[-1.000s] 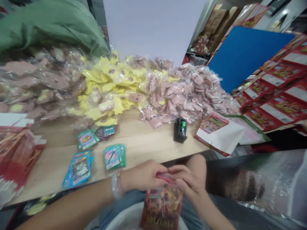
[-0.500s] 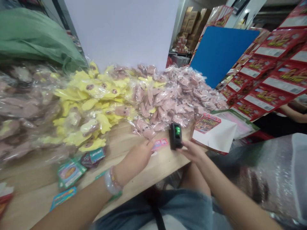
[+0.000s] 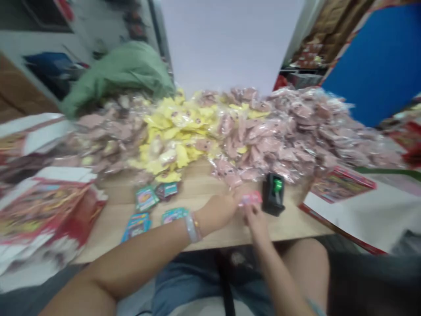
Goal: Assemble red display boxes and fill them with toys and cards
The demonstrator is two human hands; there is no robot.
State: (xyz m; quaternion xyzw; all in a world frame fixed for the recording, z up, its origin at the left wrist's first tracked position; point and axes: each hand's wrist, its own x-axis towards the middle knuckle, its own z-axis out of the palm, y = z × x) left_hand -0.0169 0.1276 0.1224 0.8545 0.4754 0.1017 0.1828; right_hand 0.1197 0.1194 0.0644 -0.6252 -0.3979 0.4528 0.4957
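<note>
My left hand (image 3: 219, 211) and my right hand (image 3: 257, 221) meet at the table's front, both on a small pink slip (image 3: 250, 198). The picture is blurred, but the left fingertips seem to pinch its left end and the right fingers its lower edge. A black tape dispenser (image 3: 273, 194) with a green part stands just right of the slip, close to my right hand. Behind my hands lies a heap of pink plush toys in plastic bags (image 3: 272, 145), with yellow ones (image 3: 174, 142) to its left.
Teal and blue card stacks (image 3: 146, 198) lie on the wooden table (image 3: 296, 224) left of my hands. Red packets (image 3: 42, 210) are piled at the left, and a red-and-white packet (image 3: 348, 206) is at the right. A blue board (image 3: 378, 66) stands behind.
My hands have come together at the slip from either side, and the slip now sits closer to the dispenser. The view has swung, shifting the table's contents rightward.
</note>
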